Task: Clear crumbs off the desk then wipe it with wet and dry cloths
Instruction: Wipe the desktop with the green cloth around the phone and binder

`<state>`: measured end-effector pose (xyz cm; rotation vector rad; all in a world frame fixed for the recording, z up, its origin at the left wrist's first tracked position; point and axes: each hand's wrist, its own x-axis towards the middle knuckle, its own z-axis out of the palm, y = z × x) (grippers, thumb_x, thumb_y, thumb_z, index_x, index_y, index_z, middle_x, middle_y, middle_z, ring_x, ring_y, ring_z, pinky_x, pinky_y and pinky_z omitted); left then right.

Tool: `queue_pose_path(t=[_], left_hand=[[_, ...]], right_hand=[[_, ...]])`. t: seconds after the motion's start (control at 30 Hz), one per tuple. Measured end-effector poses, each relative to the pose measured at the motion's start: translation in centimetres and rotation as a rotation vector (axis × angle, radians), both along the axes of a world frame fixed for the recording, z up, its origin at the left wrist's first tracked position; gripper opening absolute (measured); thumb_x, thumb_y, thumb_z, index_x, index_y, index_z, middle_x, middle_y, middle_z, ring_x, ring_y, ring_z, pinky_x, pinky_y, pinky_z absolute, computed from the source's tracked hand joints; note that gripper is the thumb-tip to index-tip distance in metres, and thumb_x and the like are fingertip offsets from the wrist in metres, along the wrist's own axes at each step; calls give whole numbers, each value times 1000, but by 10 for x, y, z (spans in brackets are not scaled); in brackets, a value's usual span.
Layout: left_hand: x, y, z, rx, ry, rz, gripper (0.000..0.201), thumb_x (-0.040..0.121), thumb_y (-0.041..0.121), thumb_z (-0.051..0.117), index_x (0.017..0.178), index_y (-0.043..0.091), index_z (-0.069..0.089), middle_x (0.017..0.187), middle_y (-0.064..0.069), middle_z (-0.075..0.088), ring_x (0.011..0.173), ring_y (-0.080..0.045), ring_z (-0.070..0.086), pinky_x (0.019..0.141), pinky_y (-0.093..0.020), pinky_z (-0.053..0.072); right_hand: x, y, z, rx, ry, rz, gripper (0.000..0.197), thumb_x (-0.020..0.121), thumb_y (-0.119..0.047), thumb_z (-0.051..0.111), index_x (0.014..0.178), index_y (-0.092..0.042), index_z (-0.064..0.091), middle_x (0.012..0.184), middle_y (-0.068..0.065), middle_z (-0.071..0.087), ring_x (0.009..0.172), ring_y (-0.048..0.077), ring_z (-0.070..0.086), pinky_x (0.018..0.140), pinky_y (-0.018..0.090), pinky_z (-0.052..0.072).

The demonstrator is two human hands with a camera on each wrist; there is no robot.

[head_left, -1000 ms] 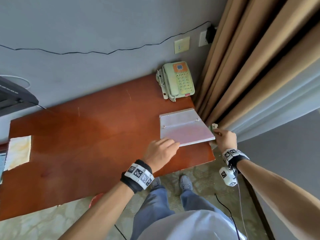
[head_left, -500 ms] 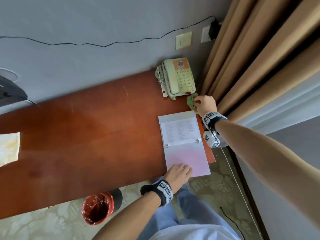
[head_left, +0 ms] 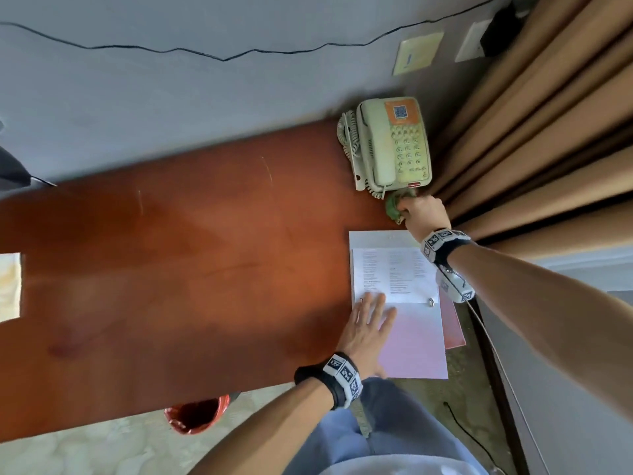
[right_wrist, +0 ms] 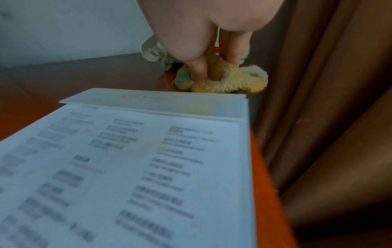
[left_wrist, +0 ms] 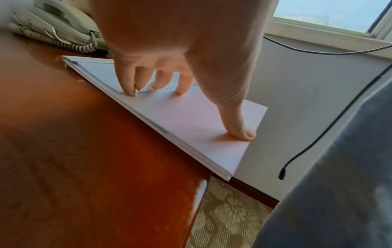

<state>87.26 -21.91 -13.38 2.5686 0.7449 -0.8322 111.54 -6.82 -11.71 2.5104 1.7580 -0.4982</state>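
The reddish-brown desk (head_left: pixel 205 269) fills the head view. My right hand (head_left: pixel 419 210) grips a bunched green cloth (head_left: pixel 393 205) and presses it on the desk between the telephone and an open white binder (head_left: pixel 414 337). The right wrist view shows the fingers curled into the fluffy cloth (right_wrist: pixel 224 80), which looks yellow-green there. My left hand (head_left: pixel 371 320) lies flat with spread fingers on the binder's page. In the left wrist view its fingertips (left_wrist: pixel 180 90) and thumb touch the binder (left_wrist: pixel 191 120), whose near corner overhangs the desk's front edge.
A pale corded telephone (head_left: pixel 390 145) stands at the back right corner against the wall. Brown curtains (head_left: pixel 548 132) hang just right of the desk. A red-lined bin (head_left: pixel 195 416) sits under the front edge. A yellowish cloth (head_left: pixel 10 286) lies at the far left.
The binder has been turned lengthwise and now overhangs the front edge. My right hand carried the cloth from the desk's right edge back to the telephone. My left hand slid further up the binder.
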Motion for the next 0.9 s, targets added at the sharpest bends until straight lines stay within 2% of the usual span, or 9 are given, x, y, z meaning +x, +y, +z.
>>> queue_pose_path(t=[0.07,0.17,0.33,0.43,0.57,0.63,0.7,0.83,0.9], left_hand=[[0,0,-4,-11,-7,12,145,62,70,83,162,11,-5,164,-23,-23,148,-48,-25,124,-59,-3],[5,-4,-8,-38,-20,43,145,62,70,82,161,10,-4,165,-24,-19,149,-50,-20,124,-60,4],[15,-11,-5,-64,-20,111,139,59,70,84,160,10,9,167,-20,10,153,-49,-6,124,-61,7],[18,-6,-3,-12,-6,109,139,59,71,84,160,12,10,167,-20,8,153,-46,-4,124,-60,5],[15,-9,6,-17,-19,163,137,61,63,87,162,16,6,169,-16,-4,154,-41,-11,122,-53,-6],[13,-11,13,-21,-38,188,137,59,59,90,161,16,9,169,-15,-1,156,-38,-6,125,-51,-1],[12,-16,16,-68,-66,217,134,54,54,94,158,11,21,166,-16,15,155,-35,10,127,-47,8],[5,-28,25,-94,-144,270,113,64,35,94,152,5,30,158,-15,33,150,-33,27,125,-43,22],[0,-26,27,-94,-193,262,103,60,31,96,143,6,41,146,-14,45,139,-32,41,120,-42,34]], right_hand=[[-29,5,3,33,20,101,18,78,-3,64,85,-16,73,74,11,69,67,35,66,63,37,53],[-88,24,4,-11,40,246,17,84,-4,64,92,-16,73,76,6,70,67,29,68,66,34,53],[-140,52,-13,-67,66,401,26,80,-4,60,105,-11,65,88,9,69,83,32,68,78,45,56],[-151,51,-4,-84,81,515,26,80,-1,59,103,-11,65,89,9,69,85,31,67,80,43,55],[-144,40,7,-143,80,588,30,81,-2,59,101,-20,70,93,5,70,89,31,68,81,38,56],[-140,23,13,-173,41,700,32,81,-2,56,100,-23,71,94,2,71,89,28,67,80,33,53],[-137,2,16,-194,46,800,29,82,-5,53,94,-21,73,89,-2,72,83,23,67,75,27,49],[-139,-38,15,-255,98,830,23,76,-3,49,76,-14,70,69,-1,67,62,22,60,63,26,48],[-140,-55,11,-283,99,873,22,82,-6,53,82,-17,72,73,-1,68,65,21,60,65,25,48]])
